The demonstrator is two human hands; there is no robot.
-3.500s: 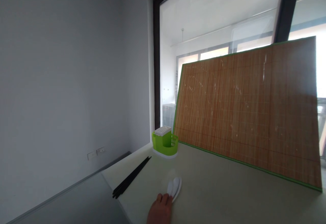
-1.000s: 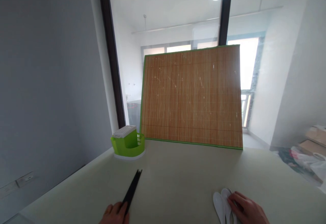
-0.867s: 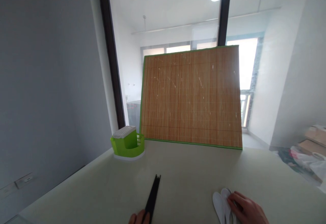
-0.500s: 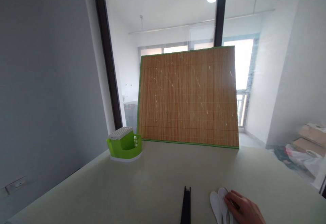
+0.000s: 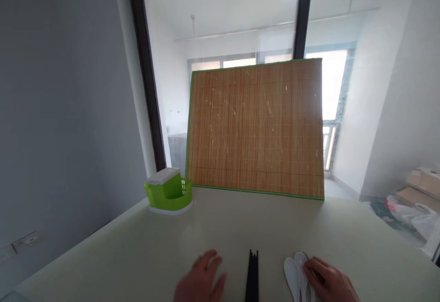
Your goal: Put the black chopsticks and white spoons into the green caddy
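Observation:
Several white spoons (image 5: 292, 274) lie side by side at the bottom right of the head view. My right hand (image 5: 332, 281) is closed over the rightmost of them, its thumb and fingers curled at the spoon's bowl; part of that spoon is hidden beneath. To the left of the spoons is a bundle of black chopsticks (image 5: 252, 274), tips pointing away from me, lower ends cut off by the frame. My left hand (image 5: 199, 279), slightly blurred, hovers left of the chopsticks with fingers apart and nothing in it.
On the pale table (image 5: 220, 228), a green and white holder (image 5: 168, 194) stands at the back left. A bamboo mat (image 5: 254, 128) with green edging leans upright at the rear, against glass. Cardboard boxes and bags (image 5: 417, 201) are piled beyond the table at right.
My left hand has come into view from the bottom, left of the chopsticks. My right hand stays at the spoons. The camera's view has shifted slightly.

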